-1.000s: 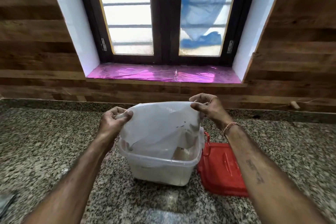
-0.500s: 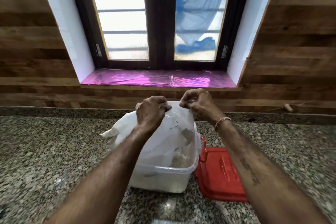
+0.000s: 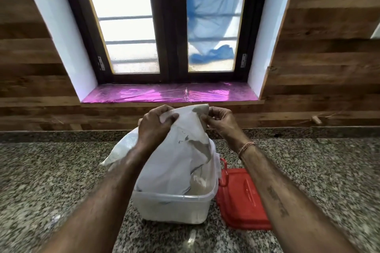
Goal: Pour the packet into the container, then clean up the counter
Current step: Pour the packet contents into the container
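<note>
Left hand point(image 3: 156, 127) and right hand point(image 3: 219, 121) pinch the top of a white packet point(image 3: 181, 162) upended over a clear container point(image 3: 172, 207). A red lid point(image 3: 240, 201) lies just right on the speckled surface point(image 3: 51, 181).

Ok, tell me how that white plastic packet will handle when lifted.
Probably floppy: the white plastic packet sags and creases between the left hand and right hand. Likely light, since it hangs slack into the clear plastic container. Residue on its film may make it slippery.
</note>
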A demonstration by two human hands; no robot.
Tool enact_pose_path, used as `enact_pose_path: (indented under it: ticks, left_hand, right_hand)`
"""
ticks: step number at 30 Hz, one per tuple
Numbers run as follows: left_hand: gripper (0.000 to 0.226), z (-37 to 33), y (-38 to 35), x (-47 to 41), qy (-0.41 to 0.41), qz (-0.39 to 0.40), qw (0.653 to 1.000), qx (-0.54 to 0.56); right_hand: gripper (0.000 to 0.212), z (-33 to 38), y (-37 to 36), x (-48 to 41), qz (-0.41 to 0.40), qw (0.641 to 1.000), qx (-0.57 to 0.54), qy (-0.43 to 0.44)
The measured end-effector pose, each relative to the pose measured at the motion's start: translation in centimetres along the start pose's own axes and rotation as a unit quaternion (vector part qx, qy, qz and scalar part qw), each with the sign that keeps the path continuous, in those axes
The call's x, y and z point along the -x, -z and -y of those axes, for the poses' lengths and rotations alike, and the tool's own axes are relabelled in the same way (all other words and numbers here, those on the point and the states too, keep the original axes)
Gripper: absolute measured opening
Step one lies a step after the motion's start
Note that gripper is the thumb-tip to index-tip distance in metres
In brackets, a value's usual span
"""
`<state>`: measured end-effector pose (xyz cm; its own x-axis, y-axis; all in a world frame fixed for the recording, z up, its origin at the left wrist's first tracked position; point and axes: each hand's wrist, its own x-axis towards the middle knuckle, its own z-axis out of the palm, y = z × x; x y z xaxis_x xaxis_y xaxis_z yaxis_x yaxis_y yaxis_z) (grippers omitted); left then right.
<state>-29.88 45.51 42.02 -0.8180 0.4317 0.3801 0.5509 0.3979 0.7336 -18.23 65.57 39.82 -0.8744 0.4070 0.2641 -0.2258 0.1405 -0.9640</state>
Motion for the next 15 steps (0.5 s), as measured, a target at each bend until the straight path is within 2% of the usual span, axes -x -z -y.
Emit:
enact_pose_path:
  ticks: [2, 4, 6, 9, 12, 14, 15]
  left_hand:
    - [0.026, -1.6, -0.3, 0.1, -0.024, -0.021, 0.999, -0.013]
    - [0.03, -2.2, -0.6, -0.4, -0.013, -0.031, 0.999, 0.013]
    - [0.028, -2.0, -0.6, -0.9, 0.024, -0.025, 0.997, 0.062]
    - [0.021, -1.4, -0.3, -1.0, 0.057, -0.026, 0.991, 0.121]
    - [0.02, -1.0, -0.2, -1.2, 0.071, -0.022, 0.984, 0.16]
    - [0.02, -1.1, -0.5, -1.2, 0.074, -0.019, 0.985, 0.156]
    - [0.02, -1.2, -0.6, -1.2, 0.077, -0.018, 0.986, 0.149]
  right_hand:
    - [0.022, 0.8, -0.5, -0.3, 0.017, 1.0, -0.001, 0.0]
    - [0.021, 1.3, -0.9, -0.4, 0.015, 1.0, 0.001, -0.008]
    - [0.022, 0.8, -0.7, -0.3, 0.015, 1.0, 0.01, -0.02]
    - [0.025, -1.4, 0.1, 0.6, 0.077, 0.995, 0.029, -0.058]
    - [0.022, -3.7, 0.4, 1.6, 0.028, 0.996, 0.012, -0.079]
    - [0.005, -4.4, 0.3, 2.0, -0.012, 0.996, 0.028, -0.08]
    - [0.009, -4.5, 0.2, 2.0, -0.026, 0.996, 0.043, -0.08]
